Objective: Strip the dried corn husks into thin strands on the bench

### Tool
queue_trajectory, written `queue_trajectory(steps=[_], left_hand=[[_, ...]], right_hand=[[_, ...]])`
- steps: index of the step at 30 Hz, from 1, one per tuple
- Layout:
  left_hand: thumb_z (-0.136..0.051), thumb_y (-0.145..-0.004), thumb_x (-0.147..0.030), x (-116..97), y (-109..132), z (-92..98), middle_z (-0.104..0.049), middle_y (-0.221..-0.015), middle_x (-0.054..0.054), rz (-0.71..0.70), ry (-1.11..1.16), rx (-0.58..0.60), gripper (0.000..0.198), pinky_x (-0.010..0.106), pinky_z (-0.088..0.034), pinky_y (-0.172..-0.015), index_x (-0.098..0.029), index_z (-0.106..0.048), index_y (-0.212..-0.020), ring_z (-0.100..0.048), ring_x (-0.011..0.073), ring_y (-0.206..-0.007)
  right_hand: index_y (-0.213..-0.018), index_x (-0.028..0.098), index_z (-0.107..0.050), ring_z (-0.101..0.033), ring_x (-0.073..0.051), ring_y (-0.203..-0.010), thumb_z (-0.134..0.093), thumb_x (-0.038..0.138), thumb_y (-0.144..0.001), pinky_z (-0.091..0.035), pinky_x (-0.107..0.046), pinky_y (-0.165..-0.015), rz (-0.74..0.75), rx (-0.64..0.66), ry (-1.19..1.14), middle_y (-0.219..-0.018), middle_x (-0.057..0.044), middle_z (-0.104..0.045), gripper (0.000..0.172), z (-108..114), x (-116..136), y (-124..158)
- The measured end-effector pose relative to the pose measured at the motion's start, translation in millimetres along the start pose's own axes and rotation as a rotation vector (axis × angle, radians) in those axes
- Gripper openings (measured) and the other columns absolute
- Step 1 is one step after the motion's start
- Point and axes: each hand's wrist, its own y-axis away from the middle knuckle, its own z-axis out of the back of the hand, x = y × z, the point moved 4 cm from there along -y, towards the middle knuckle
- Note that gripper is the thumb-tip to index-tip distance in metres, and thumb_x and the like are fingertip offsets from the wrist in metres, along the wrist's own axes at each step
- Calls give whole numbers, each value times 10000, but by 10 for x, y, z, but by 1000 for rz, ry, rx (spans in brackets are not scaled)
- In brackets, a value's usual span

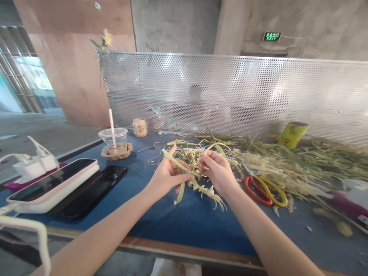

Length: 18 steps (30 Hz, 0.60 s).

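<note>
Table (207, 245) bears the plant bundle (186, 155); at the bundle's left, the left hand (166, 172) closes on a leaf strip (174, 160); at its right, the right hand (218, 168) pinches the bundle, exact strand unclear. Keeping the leaf strip flat and evenly taut should help.

Blue tbl (198, 226): blk phone (92, 191) on L, jar (140, 128) at back, red/yel scissors (263, 190) nr plant strips (270, 165).

On your worktop (184, 228), plant strips (188, 155) lie centre to right, scissors (260, 191) right, phones (92, 191) and a cup (115, 140) left, panel (166, 82) behind.
</note>
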Motion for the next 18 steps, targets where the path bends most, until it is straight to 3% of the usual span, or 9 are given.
queue_trajectory(steps=[3,6,9,14,18], left_hand=[[-692,-665,-167,-1,-10,53,-562,-805,2,-35,-3,-84,1033,192,-416,-342,-262,32,-1396,-490,67,-454],[-712,-641,-173,-3,-14,85,-540,-793,0,-52,-17,-147,1038,181,-402,-341,-245,-8,-1400,-502,83,-508],[-716,-637,-183,1,-18,99,-551,-787,6,-53,-26,-160,1041,181,-398,-343,-245,-11,-1401,-511,94,-524],[-693,-660,-156,-10,-28,135,-602,-760,7,-49,-3,-175,1037,187,-399,-337,-236,27,-1402,-476,65,-430],[-666,-694,-169,-27,-30,139,-633,-743,17,-36,35,-169,1020,180,-399,-320,-210,71,-1398,-510,83,-437]], right_hand=[[-804,182,-561,-546,-100,-670,-638,417,-679,-433,-216,-552,-149,168,197,-759,6,-580,277,-90,-63,47],[-829,174,-572,-572,-112,-709,-663,356,-668,-444,-232,-603,-152,295,323,-770,-8,-616,260,-144,-80,77],[-814,170,-581,-567,-87,-649,-680,274,-652,-437,-227,-640,-97,309,324,-695,17,-620,217,-119,-65,47],[-931,159,-576,-471,-67,-484,-700,241,-623,-378,-218,-508,-51,317,490,-533,70,-529,342,-25,-36,-26],[-1043,158,-545,-502,-80,-517,-666,229,-659,-399,-221,-521,-59,381,470,-559,59,-541,409,-77,-10,20]])
